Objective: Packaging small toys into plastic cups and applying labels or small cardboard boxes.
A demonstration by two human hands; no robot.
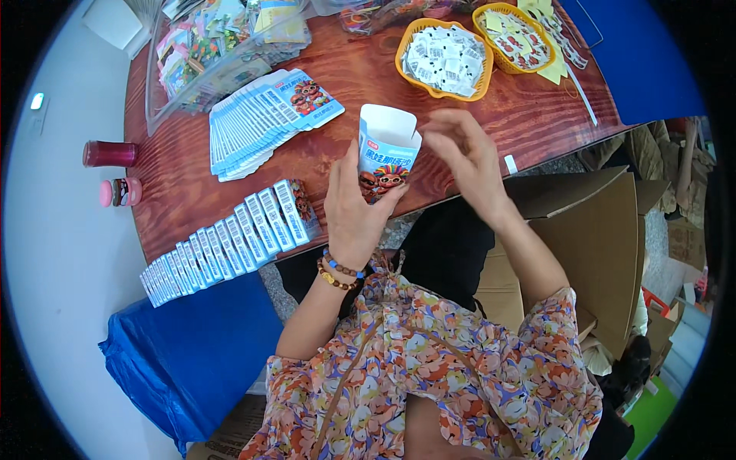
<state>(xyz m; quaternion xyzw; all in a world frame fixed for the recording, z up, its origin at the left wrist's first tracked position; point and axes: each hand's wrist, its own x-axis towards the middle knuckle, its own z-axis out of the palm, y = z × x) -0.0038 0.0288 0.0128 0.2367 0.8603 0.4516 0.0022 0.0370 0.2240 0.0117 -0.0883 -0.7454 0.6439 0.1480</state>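
- At bench (368,77) edge: left hand (354,207) wraps small blue-white printed cardboard carton (386,153), upright, flap open.
- Right hand (468,157) just right of mouth, fingers (441,130) loosely curled, prob. empty.

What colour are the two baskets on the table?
Orange baskets, seen in the head view.

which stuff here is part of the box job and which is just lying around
In the job:
- open box in left hand
- right hand by its open top
- flat boxes, fanned out
- made-up boxes in a row
- orange baskets of small packets

Lying about:
- two small jars
- clear tub of cards
- cardboard carton
- blue bag
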